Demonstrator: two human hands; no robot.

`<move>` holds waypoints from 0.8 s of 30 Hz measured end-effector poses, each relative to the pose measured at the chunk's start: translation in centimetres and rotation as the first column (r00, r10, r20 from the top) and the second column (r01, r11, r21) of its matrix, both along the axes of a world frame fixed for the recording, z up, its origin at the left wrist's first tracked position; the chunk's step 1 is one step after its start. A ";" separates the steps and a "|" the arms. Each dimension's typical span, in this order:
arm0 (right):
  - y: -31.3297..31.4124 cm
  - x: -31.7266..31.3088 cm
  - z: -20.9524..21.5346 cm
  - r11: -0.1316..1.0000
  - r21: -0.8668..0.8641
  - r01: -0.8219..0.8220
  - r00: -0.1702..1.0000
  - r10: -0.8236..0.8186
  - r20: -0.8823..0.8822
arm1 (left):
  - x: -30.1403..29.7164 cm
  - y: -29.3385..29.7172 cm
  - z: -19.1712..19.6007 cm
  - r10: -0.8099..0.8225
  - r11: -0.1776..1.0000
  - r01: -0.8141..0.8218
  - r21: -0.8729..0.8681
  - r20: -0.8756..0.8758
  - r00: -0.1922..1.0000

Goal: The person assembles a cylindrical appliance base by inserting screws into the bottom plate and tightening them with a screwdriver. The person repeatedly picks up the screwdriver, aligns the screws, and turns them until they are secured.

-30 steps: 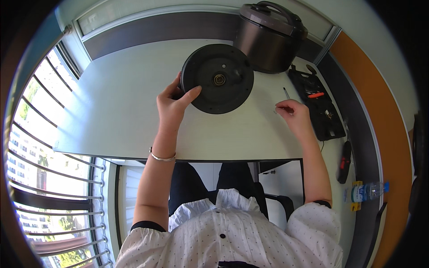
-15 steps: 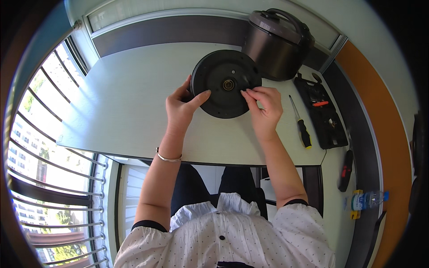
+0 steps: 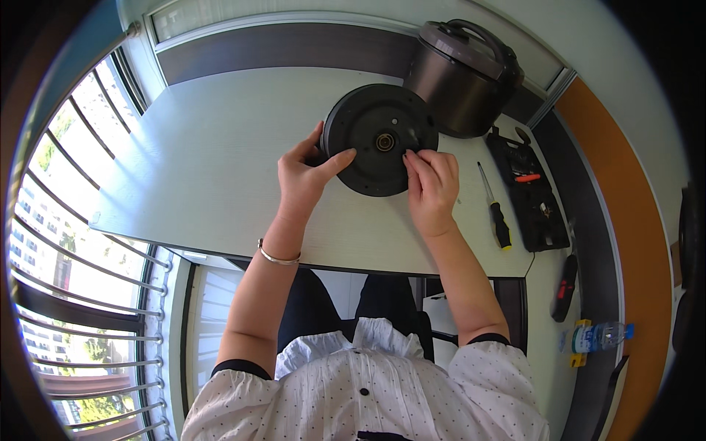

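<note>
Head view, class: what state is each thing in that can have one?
Round black disc: held, one face toward the camera
Bare left hand: grip shut on the disc's left edge
Bare right hand: grip pinched at the disc's face, contents unseen
Shiny brown lidded pot: upright, closed
Black-and-yellow screwdriver: lying on the white table
Black rectangular tool case: open
Clear plastic blue-capped bottle: closed

Black disc [image 3: 371, 136], round, dull finish, upper middle of frame, just right of centre. Held up, flat face turned to camera, slight tilt. Brass-toned ring [image 3: 384, 142] at its middle, concentric circles. Small pale round spot [image 3: 395, 121] above and slightly right of ring. Few small dark dots near the rim. Raised circular band on face. Left rim and lower-right edge partly covered. Disc looks whole.
</note>
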State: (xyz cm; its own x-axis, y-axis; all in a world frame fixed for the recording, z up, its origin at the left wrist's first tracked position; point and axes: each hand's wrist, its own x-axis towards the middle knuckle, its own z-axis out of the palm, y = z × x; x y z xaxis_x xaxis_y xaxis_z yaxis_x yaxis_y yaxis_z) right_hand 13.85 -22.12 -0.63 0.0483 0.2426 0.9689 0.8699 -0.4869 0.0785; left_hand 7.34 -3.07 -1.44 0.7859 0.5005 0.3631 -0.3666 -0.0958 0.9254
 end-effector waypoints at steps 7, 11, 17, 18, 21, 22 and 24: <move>-0.2 0.2 -0.1 0.993 0.073 -0.093 0.995 0.096 -0.031 | 0.0 0.0 0.0 -0.002 1.000 0.002 0.003 0.009 1.000; 0.1 0.2 -0.1 0.997 0.037 -0.064 0.998 0.064 -0.002 | 0.2 0.2 -0.4 0.016 1.000 -0.016 0.016 -0.001 1.000; 0.1 0.0 0.0 0.999 -0.026 0.018 0.999 -0.017 0.029 | 0.2 0.1 -0.2 0.013 0.999 -0.012 0.037 -0.006 1.000; 0.1 0.0 0.1 0.999 -0.031 0.024 0.999 -0.023 0.030 | 0.3 0.2 -0.4 0.012 0.999 -0.012 0.042 0.000 1.000; -0.1 -0.4 0.0 1.000 -0.019 0.010 1.000 -0.010 -0.021 | 0.4 0.2 -0.6 0.016 0.999 -0.016 0.048 0.013 1.000; -0.1 -0.6 0.0 0.999 -0.036 0.016 0.999 -0.017 -0.027 | 0.3 0.1 -0.6 0.018 0.999 -0.019 0.048 0.017 1.000; -0.4 -0.9 -0.1 0.997 -0.070 0.034 0.999 -0.037 -0.040 | 0.2 0.0 -0.3 0.009 0.999 -0.010 0.030 0.013 1.000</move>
